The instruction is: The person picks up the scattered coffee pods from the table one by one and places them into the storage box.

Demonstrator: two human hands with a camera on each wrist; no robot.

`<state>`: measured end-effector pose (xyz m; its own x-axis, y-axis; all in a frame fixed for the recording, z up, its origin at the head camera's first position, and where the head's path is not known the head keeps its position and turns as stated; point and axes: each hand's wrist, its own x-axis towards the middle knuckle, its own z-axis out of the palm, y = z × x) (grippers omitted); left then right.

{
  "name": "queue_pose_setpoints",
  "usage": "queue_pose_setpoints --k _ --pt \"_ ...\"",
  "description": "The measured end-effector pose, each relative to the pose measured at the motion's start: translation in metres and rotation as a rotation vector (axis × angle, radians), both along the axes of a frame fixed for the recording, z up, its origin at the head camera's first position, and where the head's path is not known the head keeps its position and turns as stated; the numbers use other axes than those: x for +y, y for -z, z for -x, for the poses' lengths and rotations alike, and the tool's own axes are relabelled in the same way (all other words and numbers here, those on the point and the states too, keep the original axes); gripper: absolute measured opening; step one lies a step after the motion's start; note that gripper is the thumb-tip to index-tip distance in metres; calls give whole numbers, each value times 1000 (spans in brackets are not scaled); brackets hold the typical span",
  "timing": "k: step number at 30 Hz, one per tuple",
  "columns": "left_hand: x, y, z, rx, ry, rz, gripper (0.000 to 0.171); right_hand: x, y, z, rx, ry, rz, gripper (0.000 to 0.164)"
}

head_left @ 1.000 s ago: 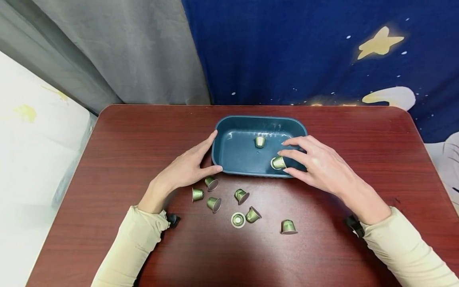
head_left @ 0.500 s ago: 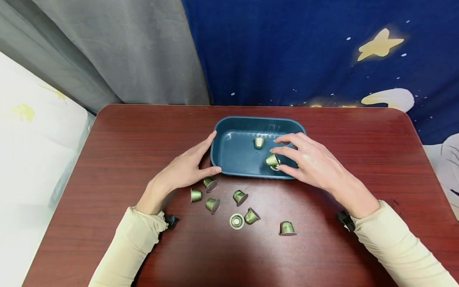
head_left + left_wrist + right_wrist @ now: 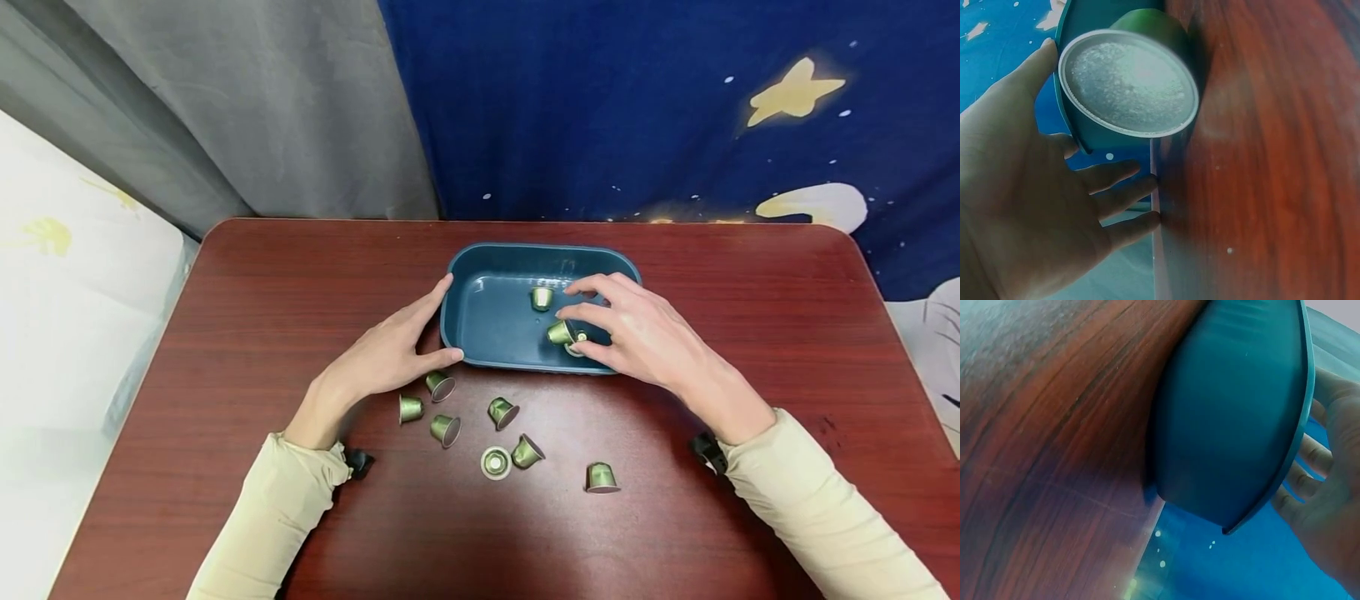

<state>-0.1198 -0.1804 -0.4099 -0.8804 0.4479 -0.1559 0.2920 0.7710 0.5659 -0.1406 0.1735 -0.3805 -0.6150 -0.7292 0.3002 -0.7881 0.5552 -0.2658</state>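
In the head view a blue plastic tray (image 3: 491, 321) stands on the table. Straight fingers of my left hand (image 3: 386, 348) rest against its left end, with thumb and forefinger spread. Over the tray's right part, my right hand (image 3: 637, 329) pinches a green coffee capsule (image 3: 559, 333) between thumb and fingertips. Just beside that one is another capsule (image 3: 579, 342) in the tray, partly hidden by the thumb. A further capsule (image 3: 542, 298) lies near the tray's middle. In the left wrist view, a capsule's foil lid (image 3: 1129, 84) is close to the camera, in front of the tray.
Several green capsules lie in front of the tray, among them a lone capsule (image 3: 601, 477) on the right and a flange-down capsule (image 3: 496, 462) nearer the middle. The reddish-brown table (image 3: 315, 267) ends at curtains (image 3: 600, 108) behind.
My right hand has moved left over the tray, carrying its capsule along. This has brought the capsule under the thumb more into sight. The left hand stays at the tray's end.
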Motion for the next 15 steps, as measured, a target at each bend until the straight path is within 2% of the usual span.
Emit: queue_pose_setpoints --k 15 --pt "0 0 0 5 6 -14 97 -8 6 1 -52 94 -42 37"
